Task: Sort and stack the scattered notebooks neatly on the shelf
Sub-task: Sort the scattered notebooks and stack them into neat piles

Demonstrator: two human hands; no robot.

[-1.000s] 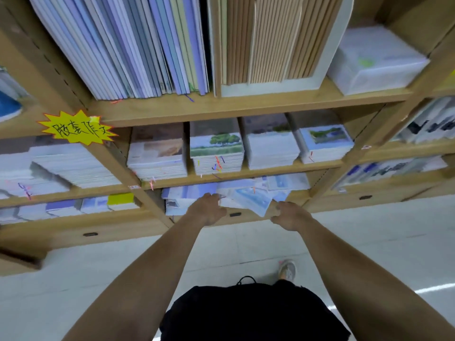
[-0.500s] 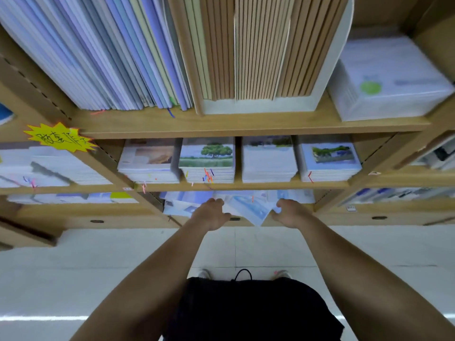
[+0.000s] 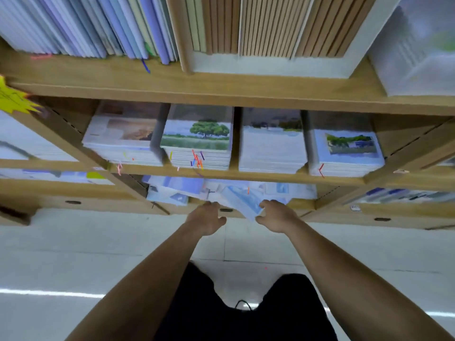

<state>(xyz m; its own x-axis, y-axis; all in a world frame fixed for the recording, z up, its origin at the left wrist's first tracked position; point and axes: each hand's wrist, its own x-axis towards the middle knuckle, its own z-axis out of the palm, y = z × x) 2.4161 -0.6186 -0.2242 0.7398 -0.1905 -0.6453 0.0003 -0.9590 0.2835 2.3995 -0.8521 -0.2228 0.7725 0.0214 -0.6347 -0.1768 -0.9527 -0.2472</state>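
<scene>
Low in the middle of the frame, on the bottom board of the light wooden shelf unit (image 3: 221, 93), lies a loose heap of pale blue and white notebooks (image 3: 177, 190). They overlap at odd angles, and they are too blurred to count. One pale blue notebook (image 3: 242, 201) from this heap tilts out over the front edge, its lower corner hanging between the two hands.

The right hand (image 3: 277, 216) pinches that corner, thumb below and curled fingers above. The left hand (image 3: 206, 219) is just beside it at the shelf edge, thumb spread toward the notebook. Its fingertips are hidden behind the knuckles, so whether it grips anything cannot be told.

One board higher, four flat stacks stand side by side (each topped by a landscape cover): a brownish scene (image 3: 120, 141), a green tree (image 3: 199, 141), a white field (image 3: 270, 148) and a blue-framed picture (image 3: 344, 153).

Across the top, lilac and blue upright notebooks (image 3: 86, 25) fill the left and brown kraft ones (image 3: 270, 25) the centre. One yellow starburst label (image 3: 12, 99) sits at the left edge.
</scene>
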